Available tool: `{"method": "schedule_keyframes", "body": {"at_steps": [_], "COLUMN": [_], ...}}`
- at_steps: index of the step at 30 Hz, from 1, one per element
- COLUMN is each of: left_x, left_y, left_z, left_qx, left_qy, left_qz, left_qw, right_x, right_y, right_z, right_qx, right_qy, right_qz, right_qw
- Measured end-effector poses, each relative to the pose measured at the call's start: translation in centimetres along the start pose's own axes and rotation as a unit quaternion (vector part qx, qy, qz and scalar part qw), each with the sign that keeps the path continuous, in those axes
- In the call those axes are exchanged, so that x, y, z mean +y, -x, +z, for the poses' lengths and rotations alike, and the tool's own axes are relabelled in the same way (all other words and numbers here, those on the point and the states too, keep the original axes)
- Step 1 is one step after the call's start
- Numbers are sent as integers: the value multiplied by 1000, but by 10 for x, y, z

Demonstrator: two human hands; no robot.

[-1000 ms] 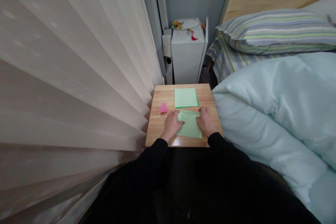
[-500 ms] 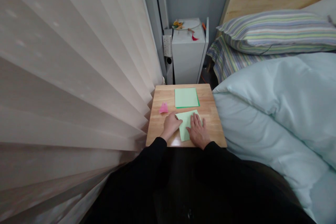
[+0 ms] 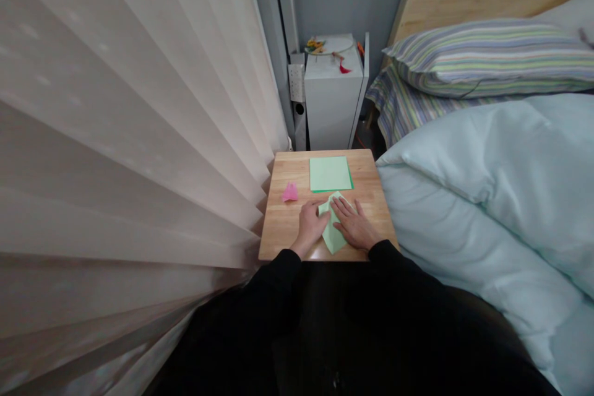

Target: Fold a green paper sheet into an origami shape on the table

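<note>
A light green sheet of paper (image 3: 333,239) lies near the front of a small wooden table (image 3: 278,235), with its left side folded up toward the middle. My left hand (image 3: 312,223) pinches the paper's left edge between thumb and fingers. Flat across its upper right part rests my right hand (image 3: 355,224), fingers stretched out and covering some of the sheet. Behind both hands sits a stack of green paper squares (image 3: 331,173). To the left of the stack is a small folded pink paper piece (image 3: 290,192).
Pleated curtains (image 3: 185,136) hang close along the table's left side. A bed with a pale blue duvet (image 3: 464,198) and a striped pillow (image 3: 492,59) borders the right. Beyond the table stands a white cabinet (image 3: 331,99) with small items on top.
The green sheet has turned, and its left side is now folded inward. My left hand has moved right with that edge; my right hand has shifted slightly and angled more to the left.
</note>
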State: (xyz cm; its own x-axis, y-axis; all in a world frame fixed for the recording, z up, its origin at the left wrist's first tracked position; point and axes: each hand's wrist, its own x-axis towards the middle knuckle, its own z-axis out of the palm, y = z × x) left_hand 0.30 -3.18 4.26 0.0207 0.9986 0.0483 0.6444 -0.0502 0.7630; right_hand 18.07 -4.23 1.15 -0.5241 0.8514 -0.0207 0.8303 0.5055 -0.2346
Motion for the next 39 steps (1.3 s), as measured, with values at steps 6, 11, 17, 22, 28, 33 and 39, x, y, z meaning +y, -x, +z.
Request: {"method": "schedule_keyframes", "body": {"at_steps": [6,11,17,22,28,33,39], "left_x": [-3,-12,-18,-20,-18,-17,-12], "left_y": [19,18,9,3,5,15,19], "left_z": [6,-1,-14,-12,-7,-3,4], "left_qx": [-88,-138,-203,-201,-148,-137,-143], "left_qy": [-214,-303,-284,-260,-297,-334,-323], "left_qz": [160,203,237,220,229,220,164], "left_qw": [960,921,907,919,915,906,921], "right_x": [1,1,9,11,8,14,15], "right_y": [-1,0,0,0,-1,-2,-2], "right_z": [-2,0,3,7,6,4,6], "right_qx": [3,44,62,74,82,72,90], "right_qy": [-17,2,-1,-4,-6,-23,-25], "right_qz": [-1,47,37,30,56,57,58], "right_qw": [1000,998,997,997,995,995,994]}}
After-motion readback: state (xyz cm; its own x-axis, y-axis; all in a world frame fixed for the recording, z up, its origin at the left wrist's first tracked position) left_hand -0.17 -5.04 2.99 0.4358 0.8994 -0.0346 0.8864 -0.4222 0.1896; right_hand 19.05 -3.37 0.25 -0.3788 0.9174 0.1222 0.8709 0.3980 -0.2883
